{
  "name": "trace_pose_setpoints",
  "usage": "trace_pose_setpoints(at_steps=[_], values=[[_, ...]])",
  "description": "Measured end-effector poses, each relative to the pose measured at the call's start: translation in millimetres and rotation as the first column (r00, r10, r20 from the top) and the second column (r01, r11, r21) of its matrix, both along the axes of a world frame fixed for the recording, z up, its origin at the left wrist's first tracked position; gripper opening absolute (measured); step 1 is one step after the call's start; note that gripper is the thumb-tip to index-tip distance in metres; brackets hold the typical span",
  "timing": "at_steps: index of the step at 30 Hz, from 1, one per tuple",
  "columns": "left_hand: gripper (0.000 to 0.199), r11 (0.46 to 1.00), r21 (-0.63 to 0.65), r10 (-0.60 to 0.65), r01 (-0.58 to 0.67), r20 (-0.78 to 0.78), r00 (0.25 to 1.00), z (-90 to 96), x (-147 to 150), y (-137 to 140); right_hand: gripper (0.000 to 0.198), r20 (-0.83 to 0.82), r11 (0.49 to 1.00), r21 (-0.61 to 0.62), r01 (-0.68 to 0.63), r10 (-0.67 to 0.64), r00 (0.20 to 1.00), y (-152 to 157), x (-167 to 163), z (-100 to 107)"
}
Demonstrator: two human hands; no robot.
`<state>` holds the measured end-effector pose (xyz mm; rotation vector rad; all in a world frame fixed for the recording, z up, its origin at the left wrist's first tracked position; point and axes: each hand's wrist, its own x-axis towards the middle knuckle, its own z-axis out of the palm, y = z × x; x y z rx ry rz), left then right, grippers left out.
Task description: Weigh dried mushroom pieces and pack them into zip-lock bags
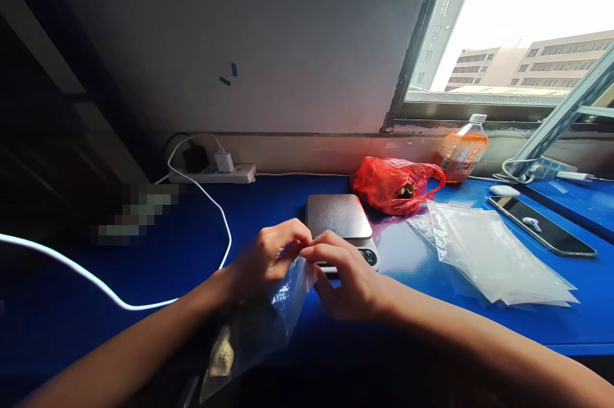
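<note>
Hands, left (271, 256) and right (349, 277), clamped together on a clear bag (284, 306) — pale lump (222, 355) low inside, scale (338, 216) just beyond

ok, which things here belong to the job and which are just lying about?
Job, judging by use and placement:
clear bag with pale lump, between left hand and right hand
scale, likely
stack of clear bags, likely spares
red bag, possibly

Lying about, apparently:
bottle
phone, earbud on top
power strip
white cable
</note>
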<state>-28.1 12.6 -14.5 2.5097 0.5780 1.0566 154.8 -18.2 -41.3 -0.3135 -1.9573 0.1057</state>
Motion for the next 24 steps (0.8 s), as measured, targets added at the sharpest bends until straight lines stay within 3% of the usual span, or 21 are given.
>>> trace_pose_setpoints(at_steps=[4,9,13,17,24], values=[[0.010,0.998,-0.051,0.029,-0.028,0.012,1.000,-2.4,0.2,-0.5,0.041,-0.097,0.999,-0.048,0.022,-0.027,0.995,-0.1,2.4,0.1],[0.010,0.999,-0.035,0.008,-0.007,0.012,1.000,-2.5,-3.9,1.7,0.024,0.010,0.994,0.002,0.111,-0.111,0.994,-3.1,2.9,10.0],[0.009,0.997,-0.038,-0.076,0.074,-0.064,0.995,3.2,-7.9,-0.3,0.022,0.014,0.989,0.008,0.149,-0.149,0.989,-2.2,1.5,8.8],[0.006,0.994,-0.095,-0.069,0.060,-0.100,0.993,4.4,-9.0,0.2,0.022,0.003,0.984,-0.023,0.177,-0.177,0.984,1.3,1.3,2.7],[0.006,0.996,0.059,-0.065,0.067,-0.038,0.997,10.2,-13.2,10.6,0.020,0.009,0.980,-0.052,0.190,-0.189,0.982,2.1,2.7,3.1]])
